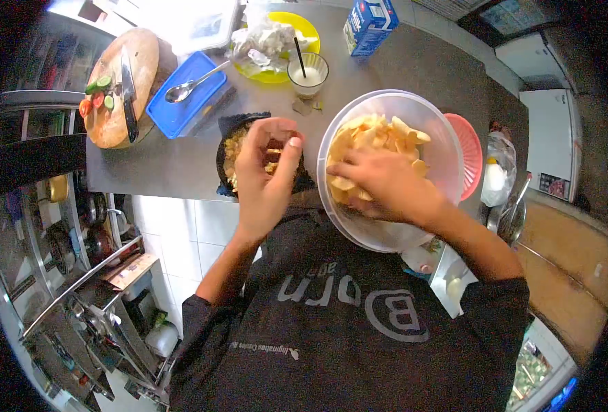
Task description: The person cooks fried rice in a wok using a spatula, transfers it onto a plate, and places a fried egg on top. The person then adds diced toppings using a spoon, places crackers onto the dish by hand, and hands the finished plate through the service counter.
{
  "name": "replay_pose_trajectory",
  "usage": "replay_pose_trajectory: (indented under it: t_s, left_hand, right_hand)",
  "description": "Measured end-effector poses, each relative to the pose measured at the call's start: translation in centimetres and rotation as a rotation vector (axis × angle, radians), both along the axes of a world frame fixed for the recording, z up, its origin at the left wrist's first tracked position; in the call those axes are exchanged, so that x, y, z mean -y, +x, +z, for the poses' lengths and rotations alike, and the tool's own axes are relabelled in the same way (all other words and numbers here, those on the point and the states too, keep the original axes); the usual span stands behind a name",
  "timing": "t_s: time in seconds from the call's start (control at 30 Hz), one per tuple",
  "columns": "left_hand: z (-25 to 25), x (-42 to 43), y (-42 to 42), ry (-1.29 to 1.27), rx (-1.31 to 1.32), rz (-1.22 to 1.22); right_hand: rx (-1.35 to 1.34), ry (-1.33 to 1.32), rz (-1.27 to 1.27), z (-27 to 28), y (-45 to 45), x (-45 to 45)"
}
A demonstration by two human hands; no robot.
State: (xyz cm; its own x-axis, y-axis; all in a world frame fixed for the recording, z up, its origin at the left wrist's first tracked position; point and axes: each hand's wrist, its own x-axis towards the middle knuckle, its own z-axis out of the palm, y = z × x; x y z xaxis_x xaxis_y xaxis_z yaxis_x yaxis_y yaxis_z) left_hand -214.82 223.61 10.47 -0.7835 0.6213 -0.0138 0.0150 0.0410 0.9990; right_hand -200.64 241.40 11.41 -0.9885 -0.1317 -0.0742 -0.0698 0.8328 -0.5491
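A wide translucent plastic tub [447,147] holds a heap of thin yellow chips [379,130]. My right hand [390,182] is inside it, slightly blurred, with fingers apart and resting among the chips. To its left, my left hand [266,172] is raised over a dark pan of crumbly yellow food [232,154]. Thumb and fingers curve with a gap between them, and the food shows through the gap; I see nothing held there. The pan sits on a dark cloth [307,182], partly hidden by my left hand.
On the steel counter [434,75] stand a glass of white liquid [309,79], a milk carton [371,27] and a yellow plate [307,26] with plastic bags. At left are a blue container [187,110] with a spoon and a wooden board [101,72] with a knife [127,89] and cut vegetables.
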Motion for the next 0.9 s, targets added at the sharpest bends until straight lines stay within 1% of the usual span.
replay_pose_trajectory:
  t_s: [0.07,0.1,0.17,0.2,0.33,0.4,0.43,0.5,0.53,0.6,0.63,0.67,0.73,0.8,0.83,0.87,0.9]
  left_hand:
    - [0.0,-0.2,0.5,-0.04,0.01,-0.033]
    - [0.2,-0.4,0.7,-0.012,0.025,-0.037]
    - [0.2,-0.5,0.8,-0.01,0.024,-0.047]
    - [0.3,-0.5,0.9,-0.008,0.02,-0.05]
    - [0.5,-0.1,0.4,-0.023,-0.038,-0.055]
    - [0.5,-0.3,-0.2,-0.008,-0.352,-0.138]
    - [1.1,-0.7,-0.3,-0.007,-0.351,-0.139]
    - [3.2,-1.9,-0.3,0.043,-0.487,-0.281]
    - [3.2,-2.4,0.1,0.044,-0.485,-0.29]
    - [3.0,-3.3,0.9,0.122,-0.131,-0.324]
    - [3.7,-2.8,0.3,0.06,0.067,-0.378]
    - [4.1,-2.2,0.0,0.058,0.066,-0.384]
    - [4.6,-0.7,-0.7,0.124,0.315,-0.133]
    - [3.6,1.9,-2.8,0.122,0.232,-0.167]
    - [3.1,2.7,-3.0,0.206,0.297,-0.088]
    - [2.9,3.2,-3.0,0.289,0.36,-0.007]
    - [3.2,3.4,-2.7,0.306,0.44,0.08]
  right_hand:
    - [0.229,0.351,0.022,-2.8,-0.9,1.8]
    - [0.23,0.35,0.019,-3.7,-1.0,2.0]
    - [0.204,0.446,-0.02,-4.8,-1.3,1.9]
    - [0.208,0.446,-0.019,-3.9,-1.2,1.6]
    - [0.134,0.324,-0.375,2.2,0.9,-2.8]
    - [0.14,0.181,-0.527,5.1,1.9,-4.8]
    - [0.141,0.182,-0.528,6.5,1.9,-4.9]
    - [0.15,-0.295,-0.631,8.6,2.1,-4.8]
    - [0.15,-0.296,-0.639,9.2,1.8,-4.7]
    - [0.158,-0.489,-0.433,9.7,0.6,-3.7]
    - [0.111,-0.634,-0.454,9.4,0.1,-2.8]
    - [0.108,-0.636,-0.46,8.8,0.0,-2.8]
    - [0.312,-0.935,-0.591,6.8,-0.6,-3.2]
    - [0.173,-0.392,-0.288,2.3,-0.6,-2.6]
    - [0.017,-0.187,-0.09,-0.9,-0.1,-2.0]
    - [0.017,-0.19,-0.092,-1.9,-0.4,-1.0]
    - [0.151,-0.134,-0.107,-2.5,-1.0,0.3]
